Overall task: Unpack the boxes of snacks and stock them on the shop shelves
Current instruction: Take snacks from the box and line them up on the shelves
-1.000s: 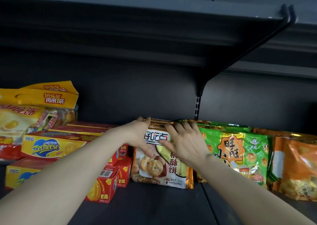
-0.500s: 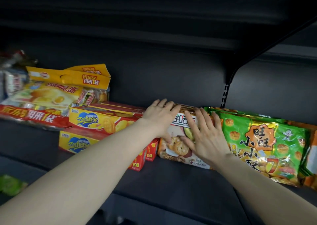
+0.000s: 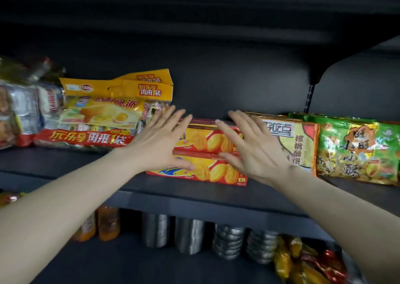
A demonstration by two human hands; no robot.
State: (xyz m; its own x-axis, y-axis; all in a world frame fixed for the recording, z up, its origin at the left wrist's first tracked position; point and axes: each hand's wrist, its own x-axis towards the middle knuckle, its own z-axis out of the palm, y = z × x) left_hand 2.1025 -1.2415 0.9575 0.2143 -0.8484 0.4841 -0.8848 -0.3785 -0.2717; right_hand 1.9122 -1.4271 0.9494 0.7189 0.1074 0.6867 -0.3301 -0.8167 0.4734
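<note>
Biscuit boxes (image 3: 207, 142) stacked, flanked by left hand (image 3: 158, 147), right hand (image 3: 254, 154), fingers (image 3: 242, 121) spread

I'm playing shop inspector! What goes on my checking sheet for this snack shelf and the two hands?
Surface: dark shelf, with snacks lined up along the back.
Job's things: two stacked biscuit boxes, red and yellow; cookie bag and green bag to their right; yellow pie bags to their left.
Clutter: nothing seen.
Hands: left hand and right hand are both open and spread in front of the boxes; cannot tell if they touch them.
Cables: nothing seen.
Surroundings: a lower shelf holds silver packs and orange bottles.
</note>
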